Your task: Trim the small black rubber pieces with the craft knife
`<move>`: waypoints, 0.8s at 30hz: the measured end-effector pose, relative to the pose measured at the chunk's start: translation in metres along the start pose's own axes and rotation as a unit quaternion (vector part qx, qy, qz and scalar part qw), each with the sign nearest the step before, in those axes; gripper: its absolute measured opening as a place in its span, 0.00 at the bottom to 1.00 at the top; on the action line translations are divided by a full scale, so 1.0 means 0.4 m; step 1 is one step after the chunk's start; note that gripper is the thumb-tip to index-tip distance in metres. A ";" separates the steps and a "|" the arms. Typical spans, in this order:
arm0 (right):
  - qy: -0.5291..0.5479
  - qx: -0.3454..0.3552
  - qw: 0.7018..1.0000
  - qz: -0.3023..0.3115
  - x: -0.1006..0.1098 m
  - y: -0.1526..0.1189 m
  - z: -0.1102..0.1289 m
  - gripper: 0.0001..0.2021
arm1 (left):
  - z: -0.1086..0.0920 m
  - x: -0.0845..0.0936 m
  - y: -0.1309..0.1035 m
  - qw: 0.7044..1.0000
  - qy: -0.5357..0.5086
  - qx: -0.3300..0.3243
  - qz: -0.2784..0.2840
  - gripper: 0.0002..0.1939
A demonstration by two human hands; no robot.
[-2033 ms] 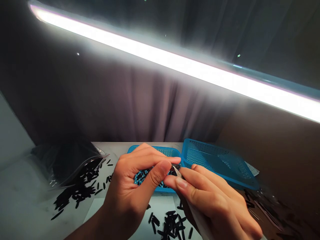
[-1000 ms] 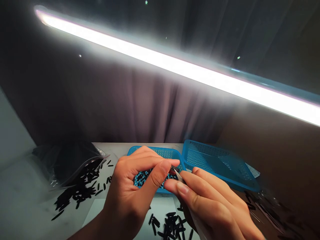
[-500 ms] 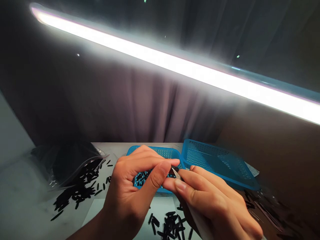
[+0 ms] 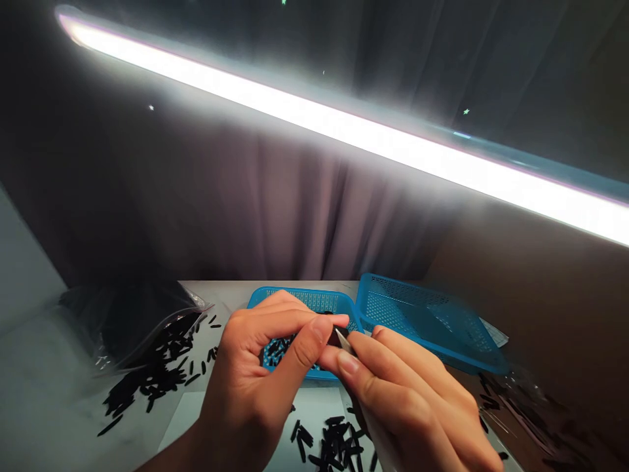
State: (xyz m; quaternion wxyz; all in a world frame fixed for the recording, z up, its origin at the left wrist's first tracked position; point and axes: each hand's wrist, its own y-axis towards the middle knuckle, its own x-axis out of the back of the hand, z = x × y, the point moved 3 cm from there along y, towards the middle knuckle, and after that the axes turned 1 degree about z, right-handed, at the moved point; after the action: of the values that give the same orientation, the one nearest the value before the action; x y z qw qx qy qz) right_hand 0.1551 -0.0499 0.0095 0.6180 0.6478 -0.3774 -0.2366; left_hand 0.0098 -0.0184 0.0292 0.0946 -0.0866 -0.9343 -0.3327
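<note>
Left hand [image 4: 260,373] pinches a dark piece [image 4: 343,330]; right hand [image 4: 413,393] grips a pointed tool [image 4: 343,340], best angled off left thumb [image 4: 312,341].

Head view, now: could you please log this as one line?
Left hand: dark piece | right hand: pointed tool | beyond: blue baskets

This seems to be a craft corner, perhaps at home: a long tube lamp [image 4: 344,124] shines before a curtain [image 4: 282,210] with small stars [image 4: 466,111], and loose black pieces [image 4: 337,439] lie on a marble-patterned table [image 4: 54,393] near blue plastic baskets [image 4: 432,342].
</note>
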 end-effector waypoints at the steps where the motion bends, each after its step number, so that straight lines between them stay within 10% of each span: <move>1: 0.001 0.001 1.000 -0.013 0.001 -0.005 -0.002 0.07 | 0.001 0.001 -0.002 1.000 0.001 0.005 -0.001 0.20; 24: -0.044 0.046 0.997 -0.054 -0.007 -0.034 -0.013 0.06 | 0.029 -0.028 -0.032 0.973 -0.190 0.134 -0.018 0.12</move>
State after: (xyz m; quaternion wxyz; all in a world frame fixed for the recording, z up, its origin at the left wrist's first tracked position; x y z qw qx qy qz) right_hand 0.1602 -0.0452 -0.0036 0.5569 0.6838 -0.3788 -0.2806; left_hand 0.0163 -0.0219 0.0100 -0.0796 -0.1181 -0.9726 -0.1839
